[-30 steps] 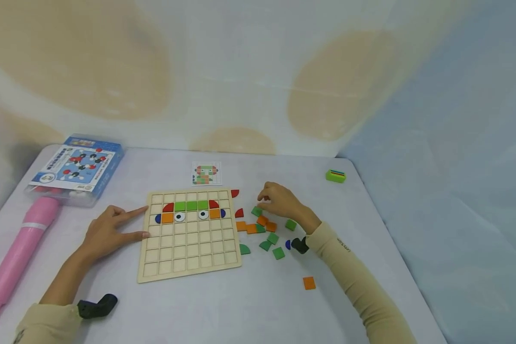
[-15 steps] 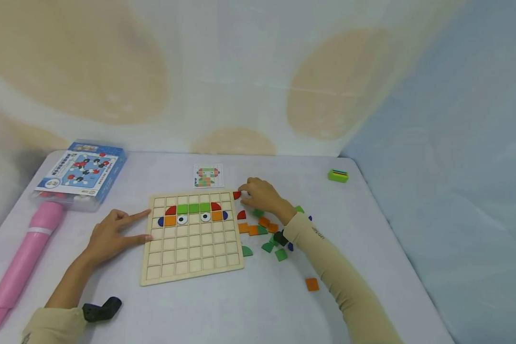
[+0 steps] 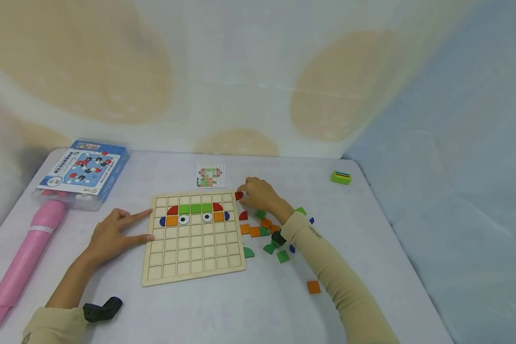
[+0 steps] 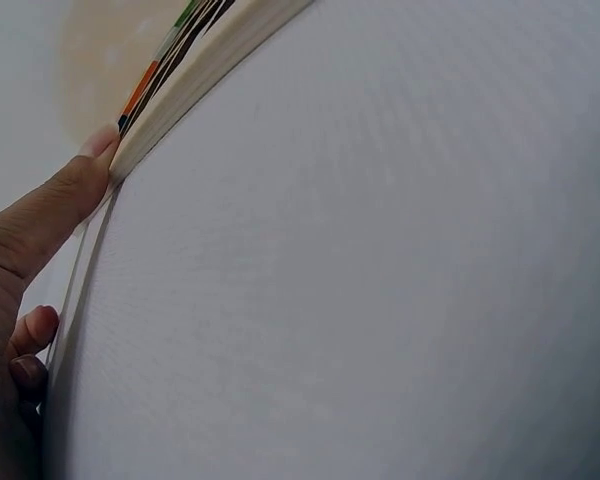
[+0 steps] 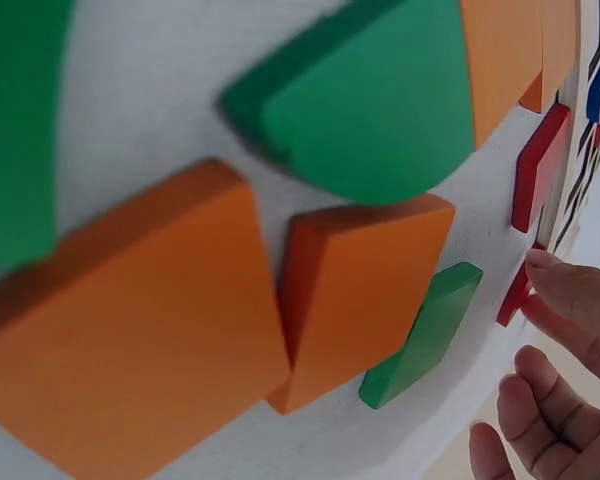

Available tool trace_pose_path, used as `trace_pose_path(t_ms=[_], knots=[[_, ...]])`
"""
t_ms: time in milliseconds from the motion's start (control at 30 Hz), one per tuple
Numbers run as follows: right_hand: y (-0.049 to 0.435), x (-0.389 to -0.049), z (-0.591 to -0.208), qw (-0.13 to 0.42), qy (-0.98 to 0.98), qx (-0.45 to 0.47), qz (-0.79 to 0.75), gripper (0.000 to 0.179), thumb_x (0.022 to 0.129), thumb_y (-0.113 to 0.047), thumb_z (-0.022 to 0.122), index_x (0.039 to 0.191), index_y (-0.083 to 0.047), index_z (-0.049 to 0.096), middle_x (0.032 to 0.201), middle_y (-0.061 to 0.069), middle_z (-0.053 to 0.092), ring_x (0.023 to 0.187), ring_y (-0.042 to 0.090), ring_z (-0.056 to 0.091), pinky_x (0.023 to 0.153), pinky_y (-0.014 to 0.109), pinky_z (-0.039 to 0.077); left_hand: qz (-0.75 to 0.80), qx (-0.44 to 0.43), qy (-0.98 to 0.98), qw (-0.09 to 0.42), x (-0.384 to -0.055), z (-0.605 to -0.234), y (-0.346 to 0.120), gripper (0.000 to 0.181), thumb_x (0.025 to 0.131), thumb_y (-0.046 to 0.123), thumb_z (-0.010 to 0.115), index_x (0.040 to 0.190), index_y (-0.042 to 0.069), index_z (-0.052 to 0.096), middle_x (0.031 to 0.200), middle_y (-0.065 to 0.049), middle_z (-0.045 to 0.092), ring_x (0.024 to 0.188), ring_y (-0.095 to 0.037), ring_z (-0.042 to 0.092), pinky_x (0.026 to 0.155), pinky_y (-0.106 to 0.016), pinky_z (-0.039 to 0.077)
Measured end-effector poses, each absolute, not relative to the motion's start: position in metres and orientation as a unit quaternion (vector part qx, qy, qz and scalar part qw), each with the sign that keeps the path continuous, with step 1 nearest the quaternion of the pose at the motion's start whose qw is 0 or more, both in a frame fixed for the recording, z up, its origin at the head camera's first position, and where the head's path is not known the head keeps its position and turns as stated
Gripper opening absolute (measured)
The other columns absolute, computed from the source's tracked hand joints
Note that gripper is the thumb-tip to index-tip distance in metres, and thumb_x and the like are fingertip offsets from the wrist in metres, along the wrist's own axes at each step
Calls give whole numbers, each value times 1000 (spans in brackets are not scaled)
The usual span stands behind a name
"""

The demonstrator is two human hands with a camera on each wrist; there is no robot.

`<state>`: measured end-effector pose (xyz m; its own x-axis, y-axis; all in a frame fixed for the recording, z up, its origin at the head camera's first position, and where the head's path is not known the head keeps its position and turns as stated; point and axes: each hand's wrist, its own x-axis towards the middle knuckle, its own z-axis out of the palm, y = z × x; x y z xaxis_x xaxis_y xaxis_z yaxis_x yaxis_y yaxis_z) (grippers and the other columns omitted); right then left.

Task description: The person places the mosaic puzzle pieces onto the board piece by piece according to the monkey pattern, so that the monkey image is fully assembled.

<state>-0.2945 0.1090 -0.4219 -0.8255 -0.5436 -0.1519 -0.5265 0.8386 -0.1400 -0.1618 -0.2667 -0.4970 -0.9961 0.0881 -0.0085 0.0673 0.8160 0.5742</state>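
A square-celled wooden board (image 3: 193,243) lies on the white table, with green, red, orange, blue and eye-patterned tiles set in its upper rows. My left hand (image 3: 112,234) is at its left side, index finger and thumb stretched out and touching the edge. In the left wrist view the thumb (image 4: 55,215) presses the board's rim. My right hand (image 3: 260,195) is at the top right corner, where its fingertips pinch a red quarter-circle tile (image 5: 517,295) lying against the board. Another red quarter-circle tile (image 3: 243,216) lies just below, beside the board's right edge.
Loose green and orange tiles (image 3: 255,231) are scattered right of the board, with a lone orange square (image 3: 313,287) nearer. A pattern card (image 3: 210,176) lies behind the board. Left are a boxed molecule set (image 3: 83,172) and a pink tube (image 3: 26,263); a green block (image 3: 340,177) sits back right.
My right hand has moved left from above the loose green and orange tiles to the red tile at the board's corner. My left hand keeps its place on the board's edge.
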Motion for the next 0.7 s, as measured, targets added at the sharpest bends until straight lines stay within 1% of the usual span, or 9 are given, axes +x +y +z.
trace_pose_path(t_ms=[133,200,367,500,567,700], knots=[[108,-295,-423,84,952,-292,-26,33,93,-26,70,123,-14,71,97,4,59,84,18,49,72,27,41,302,42,952,15,-162,-497,-267,81,78,59,76,145,20,52,106,-14,40,93,-26,37,74,-41,26],[107,-295,-424,75,951,-299,-8,31,93,-28,71,120,-14,73,97,3,60,85,17,50,73,27,42,303,42,952,13,-162,-497,-267,81,78,59,76,145,20,52,105,-14,40,93,-26,37,74,-41,26],[107,-293,-423,58,950,-304,36,28,92,-35,71,105,-11,77,93,3,59,83,18,50,74,29,44,302,40,952,13,-162,-496,-266,82,78,60,76,145,20,52,105,-14,40,92,-26,37,73,-41,26],[107,-289,-422,55,950,-303,46,28,92,-38,70,93,-11,76,92,2,58,82,17,50,74,30,44,300,37,953,13,-162,-496,-267,82,78,61,76,145,21,52,105,-13,40,92,-27,37,73,-41,26],[108,-288,-421,53,951,-302,43,29,92,-39,71,95,-11,76,93,3,59,84,18,52,76,31,46,301,38,953,13,-162,-497,-267,82,78,61,76,145,20,52,104,-13,40,93,-26,37,73,-41,26],[110,-285,-420,59,951,-303,16,34,89,-37,74,111,-11,75,101,5,62,90,19,55,83,35,49,301,38,953,17,-162,-497,-266,83,77,61,76,145,20,51,105,-14,40,94,-26,37,74,-42,25]])
